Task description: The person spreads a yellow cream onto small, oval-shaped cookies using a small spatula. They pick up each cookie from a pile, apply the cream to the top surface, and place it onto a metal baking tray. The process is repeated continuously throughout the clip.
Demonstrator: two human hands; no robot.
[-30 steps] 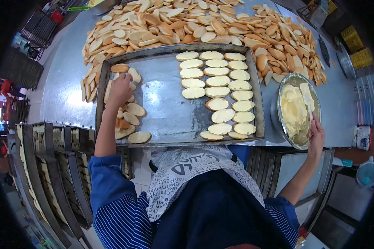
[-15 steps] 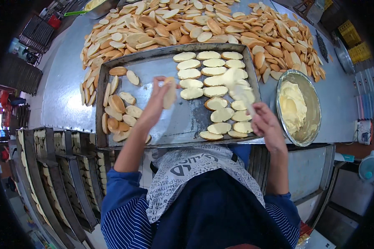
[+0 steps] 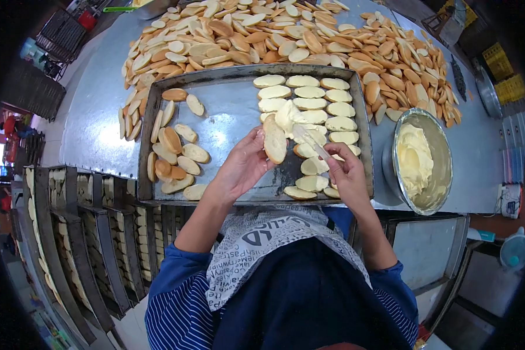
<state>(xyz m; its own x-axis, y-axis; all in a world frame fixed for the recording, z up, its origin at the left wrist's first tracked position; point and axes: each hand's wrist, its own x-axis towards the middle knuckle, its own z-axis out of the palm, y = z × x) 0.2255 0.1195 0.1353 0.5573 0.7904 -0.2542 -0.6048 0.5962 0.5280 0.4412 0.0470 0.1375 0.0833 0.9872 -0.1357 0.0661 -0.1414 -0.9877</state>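
Note:
My left hand [image 3: 242, 166] grips a bread slice [image 3: 274, 143], its pale cut face turned up, above the middle of a metal tray [image 3: 216, 196]. In my right hand [image 3: 345, 173] is a spatula [image 3: 311, 140], closed round its handle. A lump of pale cream [image 3: 288, 116] on the blade touches the upper end of the slice. Rows of cream-coated bread slices [image 3: 309, 104] fill the tray's right part, a few partly hidden by my right hand. Uncoated slices [image 3: 170, 140] lie along the left part.
A metal bowl of cream [image 3: 415, 157] stands tilted right of the tray. Bread slices [image 3: 262, 41] lie heaped across the far table [image 3: 93, 111]. Racks of filled trays [image 3: 87, 245] stand at lower left, and a dark-handled tool [image 3: 458, 79] lies at far right.
My left hand has brought the slice right and turned its cut face up. My right hand has swung the spatula left, so its cream meets the slice. The view has shifted slightly.

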